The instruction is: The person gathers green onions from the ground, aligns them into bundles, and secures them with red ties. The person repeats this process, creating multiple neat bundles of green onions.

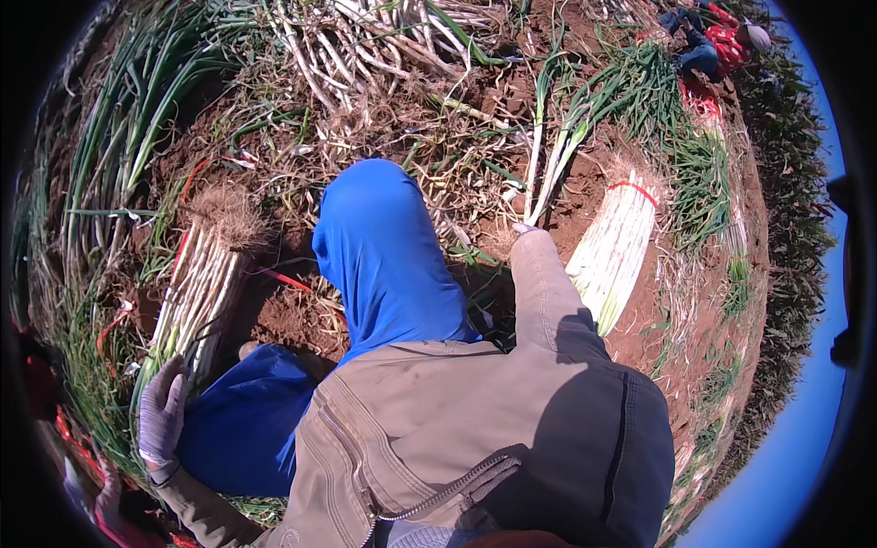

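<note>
My left hand (162, 414), in a pale striped glove, has its fingers extended at the green lower end of a green onion bundle (199, 288). That bundle lies with its bushy roots pointing away from me. A long sleeve hides most of my right hand (525, 229); only pale glove fingertips show. A few loose green onions (548, 171) fan out from those fingertips, white ends in the hand, leaves pointing away. Right of this forearm lies another green onion bundle (613, 250), bound near its roots by a red band (634, 192).
A big heap of green onions (370, 41) lies ahead, with leafy ones (123, 130) at left. Red tape (284, 277) lies on the soil. A co-worker's gloved hand (106, 490) shows at lower left; another person (719, 44) is far right. Blue-covered knees (384, 240) are between my arms.
</note>
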Demonstrator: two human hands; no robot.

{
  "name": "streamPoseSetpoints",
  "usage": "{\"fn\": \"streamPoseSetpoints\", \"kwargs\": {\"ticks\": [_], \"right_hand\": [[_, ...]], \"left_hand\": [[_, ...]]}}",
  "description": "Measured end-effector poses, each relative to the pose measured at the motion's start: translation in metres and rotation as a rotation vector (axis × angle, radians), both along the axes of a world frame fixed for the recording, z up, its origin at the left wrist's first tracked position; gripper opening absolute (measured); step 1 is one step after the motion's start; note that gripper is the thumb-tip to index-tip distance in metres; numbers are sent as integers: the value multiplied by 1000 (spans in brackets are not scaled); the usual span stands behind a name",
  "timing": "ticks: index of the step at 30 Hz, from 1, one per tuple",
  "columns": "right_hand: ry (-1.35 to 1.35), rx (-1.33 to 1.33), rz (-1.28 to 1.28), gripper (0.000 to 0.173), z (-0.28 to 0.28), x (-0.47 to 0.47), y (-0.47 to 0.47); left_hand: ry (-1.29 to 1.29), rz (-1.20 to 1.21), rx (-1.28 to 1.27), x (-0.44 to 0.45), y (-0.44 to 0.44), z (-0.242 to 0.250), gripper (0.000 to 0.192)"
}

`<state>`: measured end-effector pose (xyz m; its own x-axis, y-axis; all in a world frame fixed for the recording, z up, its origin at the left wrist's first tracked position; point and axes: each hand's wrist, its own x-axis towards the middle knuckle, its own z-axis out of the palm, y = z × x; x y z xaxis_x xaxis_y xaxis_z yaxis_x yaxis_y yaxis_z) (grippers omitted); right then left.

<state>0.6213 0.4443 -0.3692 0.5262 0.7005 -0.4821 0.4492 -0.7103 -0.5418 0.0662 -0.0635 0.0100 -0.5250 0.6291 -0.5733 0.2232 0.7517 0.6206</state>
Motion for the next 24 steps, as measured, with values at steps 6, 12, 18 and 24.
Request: {"fn": "streamPoseSetpoints", "kwargs": {"ticks": [6, 12, 18, 24], "right_hand": [[-354, -6, 253, 42, -12, -80, 36], [442, 263, 1028, 31, -43, -289, 94], [-167, 270, 1402, 55, -7, -499, 103], [-566, -90, 1489, 82, -26, -575, 96]], "left_hand": [[12, 15, -18, 4, 16, 7, 43], [13, 40, -50, -3, 34, 4, 41], [128, -8, -101, -14, 32, 1, 42], [155, 18, -208, -28, 24, -6, 43]]}}
